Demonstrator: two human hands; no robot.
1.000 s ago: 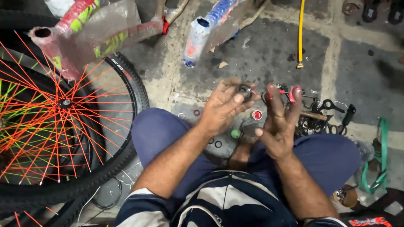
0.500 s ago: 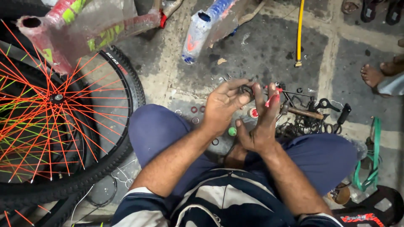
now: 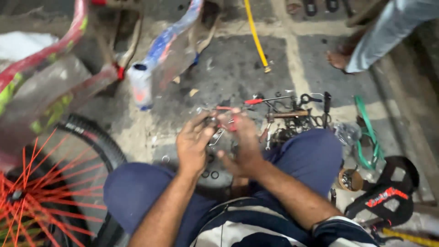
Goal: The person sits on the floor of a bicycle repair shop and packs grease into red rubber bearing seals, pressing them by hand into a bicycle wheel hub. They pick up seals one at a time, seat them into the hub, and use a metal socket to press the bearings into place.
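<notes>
Head view: both hands brought together low over the floor (image 3: 228, 68), between the knees, closer to the body than half a second ago; view swung so the wheel (image 3: 59, 183) sits further down-left and a bystander's foot (image 3: 338, 59) shows top right

Left hand (image 3: 194, 144) curled, fingertips pinched on a small dark part (image 3: 212, 121) with a bit of red beside it; right hand (image 3: 244, 142) cupped against it, fingers closed on the same piece from the other side. Part held just above the scattered tools, touching both hands, clear of the floor

Grip reads tighter than before, fingers more folded, so probably fitting or turning going on rather than picking up

Part too small and blurred to fix its long axis; seems to run left-right between the two sets of fingertips, cannot tell which end points where

Just beyond the hands: hammer (image 3: 286, 114) lying crosswise, red-handled tool (image 3: 260, 100), pliers (image 3: 311, 98). Green strap (image 3: 366, 132) at right, yellow hose (image 3: 256, 39) running up the floor, wrapped frame (image 3: 160, 55) top left
</notes>
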